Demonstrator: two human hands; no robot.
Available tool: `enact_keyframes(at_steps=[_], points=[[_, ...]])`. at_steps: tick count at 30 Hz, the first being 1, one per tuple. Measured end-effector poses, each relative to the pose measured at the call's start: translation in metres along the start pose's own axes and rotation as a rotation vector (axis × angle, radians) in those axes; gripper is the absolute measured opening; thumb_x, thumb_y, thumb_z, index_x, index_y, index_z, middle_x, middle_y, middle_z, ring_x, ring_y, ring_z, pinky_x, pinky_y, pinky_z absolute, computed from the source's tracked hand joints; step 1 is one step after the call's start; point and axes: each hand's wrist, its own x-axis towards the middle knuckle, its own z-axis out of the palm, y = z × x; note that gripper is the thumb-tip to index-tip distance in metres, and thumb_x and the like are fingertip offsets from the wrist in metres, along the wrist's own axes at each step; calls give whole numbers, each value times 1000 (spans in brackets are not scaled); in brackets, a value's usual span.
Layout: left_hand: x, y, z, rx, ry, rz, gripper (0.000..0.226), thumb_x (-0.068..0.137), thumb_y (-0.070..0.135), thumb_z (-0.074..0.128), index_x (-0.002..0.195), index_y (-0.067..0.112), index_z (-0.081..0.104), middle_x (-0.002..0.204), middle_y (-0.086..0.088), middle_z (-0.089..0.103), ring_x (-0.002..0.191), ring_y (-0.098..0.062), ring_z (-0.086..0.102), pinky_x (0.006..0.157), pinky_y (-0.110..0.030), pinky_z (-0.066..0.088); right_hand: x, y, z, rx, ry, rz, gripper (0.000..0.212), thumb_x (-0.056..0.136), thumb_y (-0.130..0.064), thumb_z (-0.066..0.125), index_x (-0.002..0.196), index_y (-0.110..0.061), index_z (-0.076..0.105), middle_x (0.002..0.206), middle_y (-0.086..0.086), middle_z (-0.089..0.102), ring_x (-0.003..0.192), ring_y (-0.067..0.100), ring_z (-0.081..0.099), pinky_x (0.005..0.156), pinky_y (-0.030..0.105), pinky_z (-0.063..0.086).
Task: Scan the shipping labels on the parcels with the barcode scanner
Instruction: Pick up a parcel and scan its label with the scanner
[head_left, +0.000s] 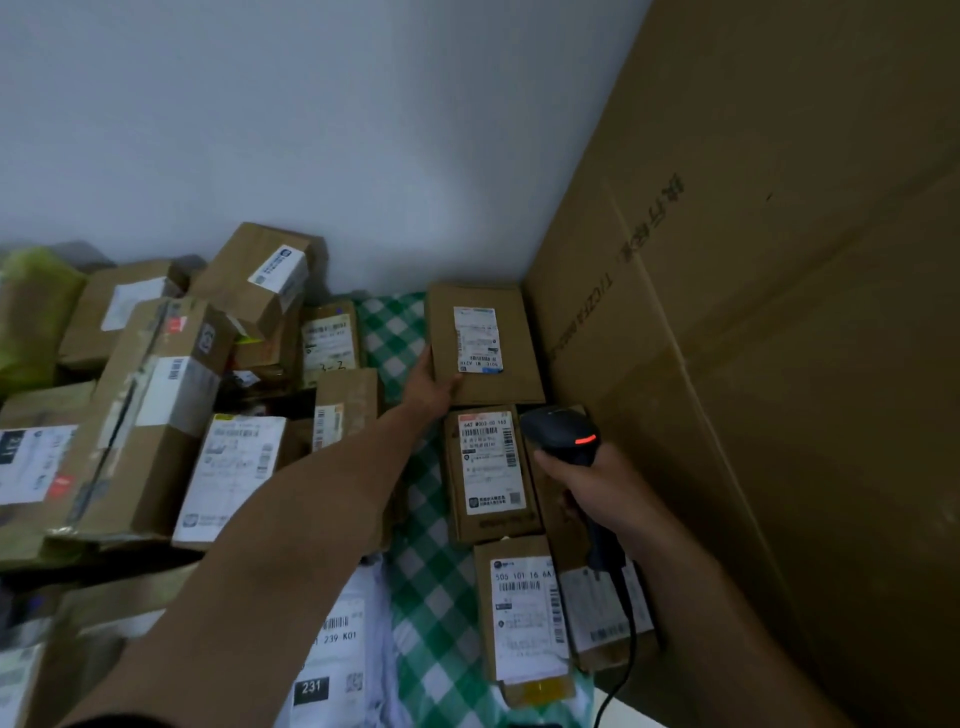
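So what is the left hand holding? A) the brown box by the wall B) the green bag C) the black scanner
A: the left hand grips the near corner of the brown box, while the right hand holds the scanner.
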Motion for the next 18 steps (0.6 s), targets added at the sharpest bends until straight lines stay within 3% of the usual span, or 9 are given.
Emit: enact_keyframes(at_steps=[6,10,13,15,18], points=[[-4,-1,-4,125,-60,-103,48,104,7,52,151,16,44,141,-14,60,123,-28,62,100,-36,55,-9,-2,-2,7,4,-20,15,94,-31,74,107,-25,71,78,-9,71,74,10,66,65,27,50],[-38,21,-11,70,71,-11,52,106,15,54,155,13,38,148,-6,51,131,-26,56,80,-21,53,-26,-4,-2,4,-7,-60,10,94,-31,75,101,-25,72,67,-14,71,70,9,66,66,29,48],[-78,25,-19,143,148,131,53,103,19,61,153,17,43,156,-5,47,141,-22,47,104,-27,44,-45,-5,1,-4,-28,-78,8,94,-31,74,99,-24,73,79,-4,76,69,9,65,62,27,50],[-111,20,-27,153,172,186,45,101,23,64,145,21,53,149,-1,53,137,-16,50,101,-22,40,-60,-5,4,-18,-47,-89,9,94,-32,74,100,-24,74,81,-3,77,64,6,64,61,25,50],[-162,4,-41,152,209,241,29,101,26,65,130,24,61,125,10,63,109,1,57,92,-11,39,-83,0,11,-33,-71,-114,14,94,-34,73,101,-22,75,73,-6,76,68,12,71,64,31,54]])
